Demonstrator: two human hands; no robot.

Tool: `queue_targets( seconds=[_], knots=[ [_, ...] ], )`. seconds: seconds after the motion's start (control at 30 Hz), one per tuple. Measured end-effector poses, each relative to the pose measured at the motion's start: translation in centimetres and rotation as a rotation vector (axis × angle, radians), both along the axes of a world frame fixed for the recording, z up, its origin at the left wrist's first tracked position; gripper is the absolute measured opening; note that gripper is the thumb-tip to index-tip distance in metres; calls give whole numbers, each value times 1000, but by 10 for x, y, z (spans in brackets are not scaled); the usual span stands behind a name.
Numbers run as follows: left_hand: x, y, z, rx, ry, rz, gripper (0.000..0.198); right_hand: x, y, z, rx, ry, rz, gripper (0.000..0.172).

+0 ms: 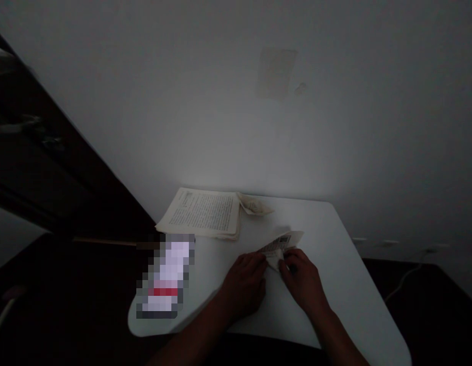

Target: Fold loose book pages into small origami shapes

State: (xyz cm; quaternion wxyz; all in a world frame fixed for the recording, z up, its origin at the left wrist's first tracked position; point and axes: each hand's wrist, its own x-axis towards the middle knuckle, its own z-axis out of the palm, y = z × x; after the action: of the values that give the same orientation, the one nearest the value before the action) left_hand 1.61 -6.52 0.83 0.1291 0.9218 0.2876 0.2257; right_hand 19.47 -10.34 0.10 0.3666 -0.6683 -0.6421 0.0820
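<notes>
A printed sheet of paper [283,244], partly folded, lies on the white table [335,264]. My left hand [245,284] has its fingers closed on the sheet's left edge. Just right of it, my right hand [302,279] pinches the same sheet, pressing it against the tabletop. The two hands almost touch. The light is dim, so the fold's exact shape is hard to make out.
A stack of printed pages [203,213] lies at the table's far left, with a small folded paper piece [254,204] beside it. A blurred-out oblong item [165,277] sits at the left edge. Dark furniture [37,168] stands left; a pale wall [258,101] rises behind.
</notes>
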Motion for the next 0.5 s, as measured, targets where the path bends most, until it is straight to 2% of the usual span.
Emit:
queue_targets(
  seconds=[0.5],
  knots=[
    [0,0,2,-12,16,37,42,1,1,2,-43,21,12,22]
  ],
)
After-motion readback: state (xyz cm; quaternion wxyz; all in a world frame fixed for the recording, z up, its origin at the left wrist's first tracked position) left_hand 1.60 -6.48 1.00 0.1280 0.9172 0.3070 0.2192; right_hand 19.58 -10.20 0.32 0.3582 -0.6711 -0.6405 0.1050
